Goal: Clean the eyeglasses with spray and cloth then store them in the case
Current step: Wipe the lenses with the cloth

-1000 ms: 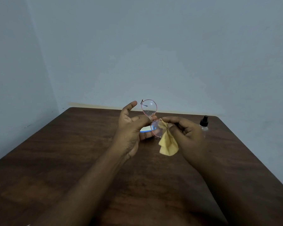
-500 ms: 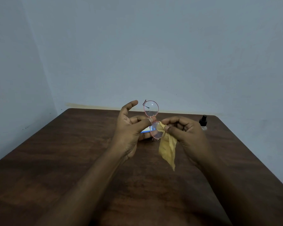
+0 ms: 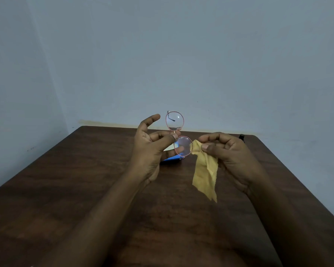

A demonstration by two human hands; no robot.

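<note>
Above the bench (image 3: 85, 180), the left hand (image 3: 150, 151) pinches the eyeglasses (image 3: 175, 121) at the bridge, one lens stacked over the other, while the right hand (image 3: 229, 157) grips a hanging yellow cloth (image 3: 205, 174) just right of the lower lens, a blue case (image 3: 170, 160) lying behind.

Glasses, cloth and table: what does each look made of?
Glasses: thin pinkish-red wire rims, probably metal; clear glossy lenses catching a highlight, glass or plastic unclear.
Cloth: yellow, thin, matte fabric hanging limp in folds, likely microfibre.
Table: dark brown with wood grain and a low sheen; solid wood or laminate, cannot tell.
</note>
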